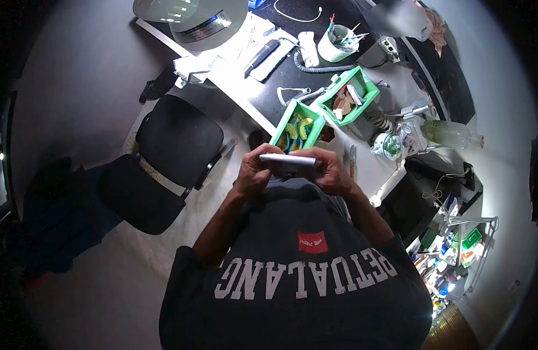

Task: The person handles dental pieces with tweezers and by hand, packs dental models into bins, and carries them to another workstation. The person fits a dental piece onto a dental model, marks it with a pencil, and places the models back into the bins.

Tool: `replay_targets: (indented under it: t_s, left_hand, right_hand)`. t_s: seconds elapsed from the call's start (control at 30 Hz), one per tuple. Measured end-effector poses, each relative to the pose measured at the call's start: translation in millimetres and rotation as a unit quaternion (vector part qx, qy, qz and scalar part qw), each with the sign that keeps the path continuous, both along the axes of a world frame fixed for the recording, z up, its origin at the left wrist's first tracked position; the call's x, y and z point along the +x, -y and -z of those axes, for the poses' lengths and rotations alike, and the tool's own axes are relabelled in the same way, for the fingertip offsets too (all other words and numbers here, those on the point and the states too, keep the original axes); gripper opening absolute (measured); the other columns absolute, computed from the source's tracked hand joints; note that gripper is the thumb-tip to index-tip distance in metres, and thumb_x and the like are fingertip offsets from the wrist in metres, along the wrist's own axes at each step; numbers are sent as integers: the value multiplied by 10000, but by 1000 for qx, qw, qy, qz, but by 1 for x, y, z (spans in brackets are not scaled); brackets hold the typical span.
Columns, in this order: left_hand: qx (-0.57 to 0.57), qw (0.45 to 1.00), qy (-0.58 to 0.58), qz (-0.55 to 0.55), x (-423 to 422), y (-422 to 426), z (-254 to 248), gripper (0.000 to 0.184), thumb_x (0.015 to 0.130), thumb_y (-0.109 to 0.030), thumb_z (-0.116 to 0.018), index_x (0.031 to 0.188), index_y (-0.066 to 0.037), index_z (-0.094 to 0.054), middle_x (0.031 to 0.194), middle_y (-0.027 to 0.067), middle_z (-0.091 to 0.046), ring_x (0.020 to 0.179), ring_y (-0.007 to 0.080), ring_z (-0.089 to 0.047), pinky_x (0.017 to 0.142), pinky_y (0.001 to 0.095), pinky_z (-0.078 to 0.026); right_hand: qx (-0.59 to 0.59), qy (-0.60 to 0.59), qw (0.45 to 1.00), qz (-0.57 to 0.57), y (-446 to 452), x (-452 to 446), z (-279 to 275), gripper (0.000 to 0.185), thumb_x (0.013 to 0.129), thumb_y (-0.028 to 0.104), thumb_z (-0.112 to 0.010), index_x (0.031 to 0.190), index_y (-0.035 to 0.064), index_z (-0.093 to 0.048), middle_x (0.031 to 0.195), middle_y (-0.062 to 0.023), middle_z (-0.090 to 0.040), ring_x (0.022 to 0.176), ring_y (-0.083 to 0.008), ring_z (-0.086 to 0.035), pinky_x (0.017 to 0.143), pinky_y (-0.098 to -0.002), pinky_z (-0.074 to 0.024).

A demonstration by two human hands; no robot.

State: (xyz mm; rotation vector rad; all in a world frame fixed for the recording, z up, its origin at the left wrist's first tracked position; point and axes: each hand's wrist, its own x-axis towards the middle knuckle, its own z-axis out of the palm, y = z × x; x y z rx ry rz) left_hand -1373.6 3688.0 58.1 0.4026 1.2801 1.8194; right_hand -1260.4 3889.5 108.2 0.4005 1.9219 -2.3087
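A thin, flat white object [287, 159], seen almost edge-on, is held level in front of my chest; its kind is hard to make out. My left hand [252, 170] is closed on its left end, fingers curled over the edge. At the other end my right hand [329, 170] grips it the same way. Just beyond my hands stands a green bin [275, 136] with yellow-green and blue pieces [298, 126] in it. Beside it sits a second green bin [371, 92] holding brown and white pieces [345, 102].
A black desk [280, 41] carries a white cup of brushes [337, 46], a corded white handset [308, 48] and a large lamp [193, 23]. Right are a clear bottle [450, 134], a patterned cup [387, 146] and a knife-like tool [353, 161]. A black chair [178, 134] stands left.
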Motion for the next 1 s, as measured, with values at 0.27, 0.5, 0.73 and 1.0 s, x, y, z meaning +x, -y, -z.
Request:
replay_targets:
  t_s: [0.27, 0.5, 0.73, 1.0]
  left_hand:
    - [114, 968, 203, 97, 1, 17, -3, 545, 904, -150, -724, 1396, 34, -577, 1193, 143, -692, 1113, 140, -638, 976, 327, -521]
    - [-183, 970, -133, 88, 16, 8, -13, 171, 947, -76, -697, 1073, 33, -733, 791, 56, -723, 706, 87, -646, 647, 253, -518]
    - [-148, 939, -309, 5, 33, 13, 8, 189, 866, -86, -790, 1023, -3, -725, 699, 112, -676, 594, 114, -610, 576, 269, -476]
    - [-285, 923, -232, -112, 24, 5, 20, 181, 894, -113, -780, 965, -5, -653, 741, 47, -698, 655, 88, -638, 617, 268, -506]
  right_hand:
    - [132, -127, 982, -38, -11, 17, 28, 387, 697, 6, -625, 1039, 55, -800, 1067, -163, -738, 957, -264, -718, 898, -345, -561]
    - [148, -60, 982, -95, -3, 6, 1, 373, 751, -35, -642, 1089, 50, -775, 1075, -173, -733, 975, -265, -723, 864, -350, -564]
    - [237, -4, 971, -5, 8, 18, 0, 308, 796, -43, -661, 1092, -26, -744, 886, -170, -751, 765, -222, -734, 720, -317, -570]
    - [509, -39, 860, 19, 9, -14, 32, 117, 789, 50, -677, 887, 27, -737, 870, -110, -644, 780, -316, -681, 696, -414, -555]
